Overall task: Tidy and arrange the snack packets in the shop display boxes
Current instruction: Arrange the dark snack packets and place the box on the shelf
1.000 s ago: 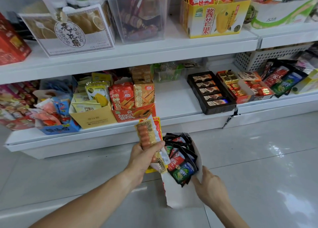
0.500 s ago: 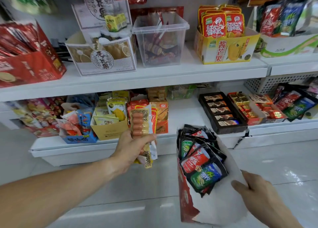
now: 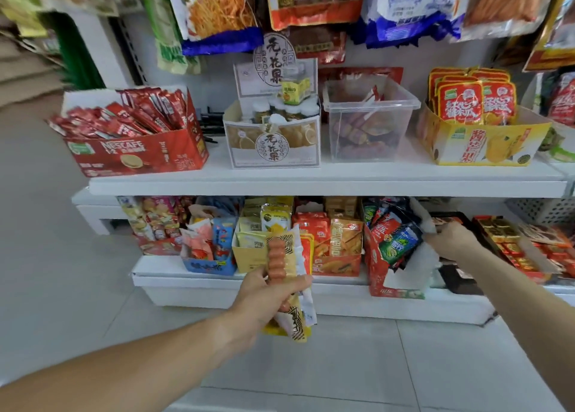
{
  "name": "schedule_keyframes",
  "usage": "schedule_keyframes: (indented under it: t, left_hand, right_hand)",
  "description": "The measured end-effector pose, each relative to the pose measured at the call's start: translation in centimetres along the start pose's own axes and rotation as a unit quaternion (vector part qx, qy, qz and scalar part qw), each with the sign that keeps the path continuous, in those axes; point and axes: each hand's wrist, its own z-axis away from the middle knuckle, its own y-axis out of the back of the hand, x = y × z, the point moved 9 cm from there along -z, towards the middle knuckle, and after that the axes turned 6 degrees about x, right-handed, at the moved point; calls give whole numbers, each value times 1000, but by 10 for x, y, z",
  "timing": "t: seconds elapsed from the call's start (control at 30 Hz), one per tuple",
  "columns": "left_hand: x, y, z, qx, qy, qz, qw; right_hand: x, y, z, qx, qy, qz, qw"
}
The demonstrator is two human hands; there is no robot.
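My left hand (image 3: 264, 296) grasps the sausage packets (image 3: 287, 274) mid-length, in front of the lower shelf's (image 3: 217, 282) front edge; they seem light, slick, floppy. My right hand (image 3: 451, 235) clutches the torn display box (image 3: 396, 256) there.

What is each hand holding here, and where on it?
Left hand grips sausage packets at their lower half; right hand holds the display box by its upper edge.

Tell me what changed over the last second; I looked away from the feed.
The right hand carried the torn display box of packets from down by the floor up onto the lower shelf, beside the orange snack box. The left hand rose slightly, still gripping the sausage packets. The shelf stock stayed put.
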Motion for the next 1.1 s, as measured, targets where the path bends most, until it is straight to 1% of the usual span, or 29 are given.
schedule_keyframes:
  t: [0.1,0.13,0.2,0.23,0.27,0.3,0.33,0.4,0.43,0.47,0.5,0.53,0.57,0.67,0.73,0.8,1.0,1.1]
  left_hand:
    - [-2,16,-10,17,17,53,998]
    - [-4,20,-13,18,29,73,997]
    - [-12,29,-18,20,67,113,991]
    - [-16,33,-21,20,87,131,987]
    - [-19,35,-22,18,106,146,983]
    - [-21,36,-22,12,123,161,979]
    - [-21,37,-22,5,134,178,975]
    - [-18,34,-19,-11,138,204,969]
    - [-14,35,-17,-16,136,211,968]
    - [-13,33,-15,-19,134,219,966]
    - [-14,30,-13,-19,133,228,964]
    - [-11,30,-11,-21,128,242,962]
    - [-7,33,-9,-22,120,253,960]
    - [5,48,-8,-27,102,278,955]
    - [17,60,-4,-33,98,297,949]
    - [32,70,-2,-31,77,311,947]
    - [83,69,15,-68,17,345,936]
    - [108,67,21,-94,-15,360,928]
  right_hand:
    - [-2,16,4,55,-24,-12,998]
    - [-4,28,13,103,-14,-6,995]
    - [-19,53,50,236,47,-1,971]
    - [-32,59,75,278,90,-29,956]
    - [-45,56,101,281,129,-75,948]
    - [-61,45,123,246,164,-123,947]
    - [-78,24,141,179,183,-174,951]
    - [-107,-35,171,-9,169,-260,951]
    - [-122,-65,186,-88,147,-279,945]
    - [-135,-89,199,-151,124,-292,936]
    - [-146,-107,209,-192,111,-303,927]
    - [-159,-119,217,-213,114,-317,917]
    - [-172,-125,224,-222,122,-328,910]
    - [-198,-121,230,-202,144,-333,910]
    - [-209,-120,232,-207,145,-343,905]
    - [-219,-115,238,-209,148,-360,897]
    - [-247,-87,252,-145,209,-379,890]
    - [-259,-64,255,-136,239,-406,872]
